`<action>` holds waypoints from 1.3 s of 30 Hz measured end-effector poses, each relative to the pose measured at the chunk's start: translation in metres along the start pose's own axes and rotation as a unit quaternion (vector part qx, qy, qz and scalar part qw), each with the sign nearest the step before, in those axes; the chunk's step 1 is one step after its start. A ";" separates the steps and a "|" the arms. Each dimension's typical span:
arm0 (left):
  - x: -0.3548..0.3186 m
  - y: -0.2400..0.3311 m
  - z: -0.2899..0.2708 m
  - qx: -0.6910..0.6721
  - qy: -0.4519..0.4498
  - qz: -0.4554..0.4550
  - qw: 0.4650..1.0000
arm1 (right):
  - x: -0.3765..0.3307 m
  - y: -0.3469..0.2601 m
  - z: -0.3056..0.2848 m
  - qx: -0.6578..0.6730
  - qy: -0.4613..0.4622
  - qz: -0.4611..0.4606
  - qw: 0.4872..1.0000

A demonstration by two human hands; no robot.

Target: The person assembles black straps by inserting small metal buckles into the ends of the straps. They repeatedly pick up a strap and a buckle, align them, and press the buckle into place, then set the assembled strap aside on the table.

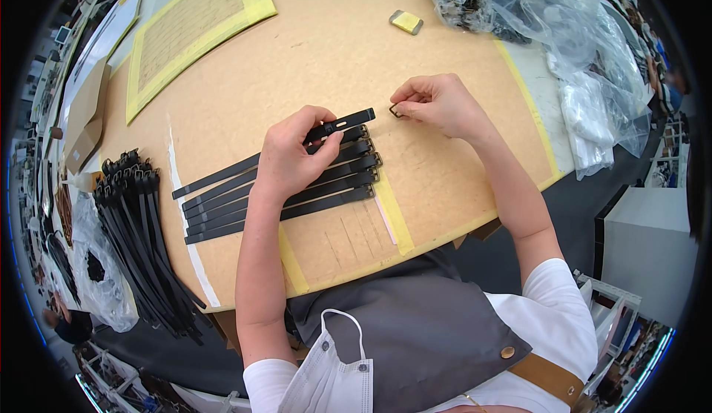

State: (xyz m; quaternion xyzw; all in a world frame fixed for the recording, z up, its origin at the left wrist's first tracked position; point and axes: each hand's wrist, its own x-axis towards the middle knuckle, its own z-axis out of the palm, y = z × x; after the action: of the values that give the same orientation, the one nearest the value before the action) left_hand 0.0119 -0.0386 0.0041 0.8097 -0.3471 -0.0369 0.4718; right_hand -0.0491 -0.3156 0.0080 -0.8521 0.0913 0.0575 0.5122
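Note:
My left hand point(295, 150) is closed on a black strap point(351, 121), whose slotted end sticks out to the right past my fingers. To the right of that end, my right hand point(437, 104) pinches a small dark metal buckle point(395, 110), held apart from the strap. Under and below my left hand, several black straps with buckles point(326, 195) lie side by side on the tan table point(445, 183), their buckle ends to the right. My left hand hides part of them.
A thick bundle of buckled black straps point(141, 228) hangs over the table's left edge. Clear plastic bags point(549, 12) lie at the far right. A yellow-taped board point(200, 27) is at the far left. A small grey and yellow block point(406, 21) sits at the back.

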 end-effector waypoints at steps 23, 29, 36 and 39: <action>0.000 0.001 0.000 -0.011 -0.024 0.013 1.000 | 0.001 0.002 0.002 -0.017 -0.147 -0.110 0.983; -0.001 0.008 -0.002 -0.034 -0.053 -0.007 0.998 | -0.005 -0.004 0.003 0.151 -0.251 -0.078 0.953; -0.003 0.015 -0.007 -0.006 -0.083 -0.024 0.996 | -0.009 -0.010 0.011 0.131 -0.270 -0.087 0.950; -0.002 0.018 -0.011 0.007 -0.093 -0.029 0.995 | -0.009 -0.013 0.012 0.111 -0.281 -0.098 0.948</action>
State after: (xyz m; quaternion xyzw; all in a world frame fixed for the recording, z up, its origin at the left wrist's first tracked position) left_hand 0.0053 -0.0348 0.0238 0.8154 -0.3664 -0.1230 0.4310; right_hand -0.0552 -0.2983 0.0151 -0.7442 -0.1339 0.2338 0.6112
